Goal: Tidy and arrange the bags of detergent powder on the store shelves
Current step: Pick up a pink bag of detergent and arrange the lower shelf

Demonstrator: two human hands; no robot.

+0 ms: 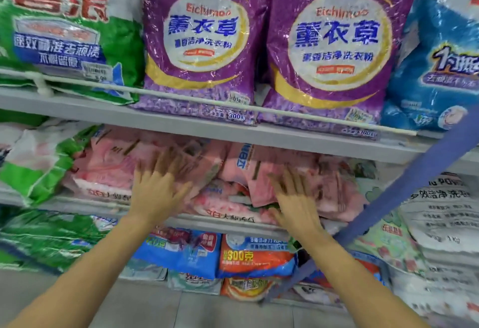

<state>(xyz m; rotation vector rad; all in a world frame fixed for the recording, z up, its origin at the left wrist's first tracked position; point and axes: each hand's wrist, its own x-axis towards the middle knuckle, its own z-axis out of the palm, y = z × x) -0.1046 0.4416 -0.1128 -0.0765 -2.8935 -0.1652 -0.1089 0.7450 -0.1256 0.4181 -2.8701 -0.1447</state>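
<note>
Store shelves (181,130) are being tidied: slumped pink bags (108,169) are being pressed by left hand (158,187) and right hand (298,198), fingers spread, nothing gripped, squaring-up probably being needed next.

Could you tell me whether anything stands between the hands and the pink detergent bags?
Nothing visible: the left hand and the right hand rest, fingers spread, directly on the pink bags. The blue strap hangs off to the right.
</note>
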